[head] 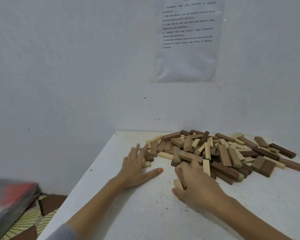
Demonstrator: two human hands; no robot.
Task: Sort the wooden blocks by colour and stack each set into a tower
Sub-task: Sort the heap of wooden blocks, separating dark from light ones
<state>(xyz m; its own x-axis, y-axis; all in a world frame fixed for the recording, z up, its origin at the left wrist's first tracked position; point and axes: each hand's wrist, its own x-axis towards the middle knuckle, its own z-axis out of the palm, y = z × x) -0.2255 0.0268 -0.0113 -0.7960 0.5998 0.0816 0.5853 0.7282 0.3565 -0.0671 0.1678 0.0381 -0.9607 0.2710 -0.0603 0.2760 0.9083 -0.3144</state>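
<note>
Closest to me, a grey sleeve [64, 232] at the table's [145, 219] near edge. My left hand [137, 168] lies flat, fingers straight, tips touching the wooden blocks [223, 153], heaped unsorted toward the far right corner. I see my right hand [196, 186] curled round a pale block [178, 184] beside the heap.

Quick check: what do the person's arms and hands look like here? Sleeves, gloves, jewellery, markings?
Bare hands, no gloves: left hand, right hand. A grey sleeve covers the left arm near the elbow; the right forearm is uncovered as far as shown. The left thumb has an orange-painted thumbnail. No rings or watch visible.
</note>
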